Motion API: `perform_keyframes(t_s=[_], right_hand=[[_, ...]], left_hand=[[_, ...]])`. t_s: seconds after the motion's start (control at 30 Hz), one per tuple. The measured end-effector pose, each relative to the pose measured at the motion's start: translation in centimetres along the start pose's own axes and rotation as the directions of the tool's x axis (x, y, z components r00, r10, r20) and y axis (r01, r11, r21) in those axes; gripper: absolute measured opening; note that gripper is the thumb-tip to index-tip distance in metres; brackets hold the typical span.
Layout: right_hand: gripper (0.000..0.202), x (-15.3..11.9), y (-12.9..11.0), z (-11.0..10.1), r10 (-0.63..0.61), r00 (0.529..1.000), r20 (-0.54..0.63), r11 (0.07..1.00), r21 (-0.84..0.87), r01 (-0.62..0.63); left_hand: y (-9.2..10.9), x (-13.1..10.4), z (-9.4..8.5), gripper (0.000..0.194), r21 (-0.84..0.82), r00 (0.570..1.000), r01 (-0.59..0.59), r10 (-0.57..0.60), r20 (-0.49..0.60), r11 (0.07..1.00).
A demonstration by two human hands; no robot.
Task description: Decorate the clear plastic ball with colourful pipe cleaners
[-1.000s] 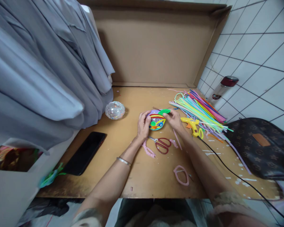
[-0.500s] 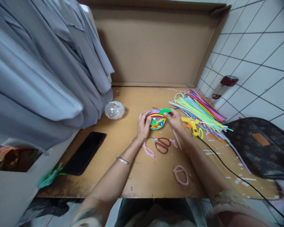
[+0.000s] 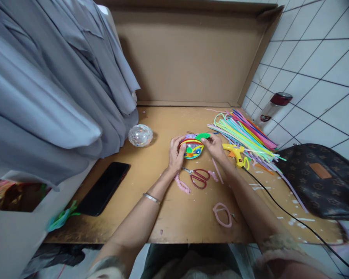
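My left hand [image 3: 177, 154] is closed around the left side of a clear ball [image 3: 193, 150] decorated with red, yellow, blue and green pieces. At the ball's upper right, my right hand [image 3: 215, 145] pinches a green fuzzy piece [image 3: 203, 136] against it. Below the ball lie red-handled scissors [image 3: 199, 178], with a pink fuzzy strip [image 3: 182, 185] beside them. A yellow glue gun [image 3: 237, 153] rests just right of my right hand.
Colourful pipe cleaners [image 3: 244, 133] lie at the back right, near a bottle [image 3: 272, 108] and a dark bag [image 3: 320, 180]. Another clear ball [image 3: 140, 135], a black phone [image 3: 104, 188] and grey cloth [image 3: 61, 89] are left. A pink loop [image 3: 222, 215] lies near the front edge.
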State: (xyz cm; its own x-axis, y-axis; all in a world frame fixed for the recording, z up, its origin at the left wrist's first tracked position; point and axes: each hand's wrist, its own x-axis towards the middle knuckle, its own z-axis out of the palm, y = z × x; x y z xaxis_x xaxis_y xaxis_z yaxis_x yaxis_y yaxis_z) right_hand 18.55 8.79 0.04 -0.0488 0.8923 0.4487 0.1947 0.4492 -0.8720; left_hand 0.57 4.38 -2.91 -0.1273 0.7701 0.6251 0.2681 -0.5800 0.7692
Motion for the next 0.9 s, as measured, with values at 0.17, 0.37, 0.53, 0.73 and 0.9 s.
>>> perform_keyframes(t_s=[0.17,0.37,0.53,0.73,0.9], right_hand=[[0.023,0.03,0.15,-0.07,0.000,1.000,0.011,1.000,-0.021,0.001],[0.024,0.05,0.11,-0.04,-0.002,1.000,0.015,1.000,-0.001,0.002],[0.023,0.02,-0.01,-0.04,0.004,1.000,0.011,1.000,-0.006,-0.004],[0.023,-0.01,-0.27,-0.07,0.015,1.000,0.001,1.000,-0.010,-0.015],[0.028,-0.03,-0.46,0.03,0.023,1.000,-0.021,0.998,0.062,-0.022]], left_hand=[[0.10,-0.04,-0.01,0.042,0.006,1.000,0.011,-0.011,0.001,1.000],[0.18,-0.04,-0.07,0.043,0.004,1.000,0.020,-0.020,0.005,1.000],[0.14,-0.03,-0.02,0.043,0.003,1.000,0.022,-0.022,0.000,1.000],[0.38,0.01,-0.12,0.043,0.002,1.000,0.020,-0.020,0.010,1.000],[0.42,0.01,-0.16,0.042,0.009,1.000,0.017,-0.017,0.010,1.000]])
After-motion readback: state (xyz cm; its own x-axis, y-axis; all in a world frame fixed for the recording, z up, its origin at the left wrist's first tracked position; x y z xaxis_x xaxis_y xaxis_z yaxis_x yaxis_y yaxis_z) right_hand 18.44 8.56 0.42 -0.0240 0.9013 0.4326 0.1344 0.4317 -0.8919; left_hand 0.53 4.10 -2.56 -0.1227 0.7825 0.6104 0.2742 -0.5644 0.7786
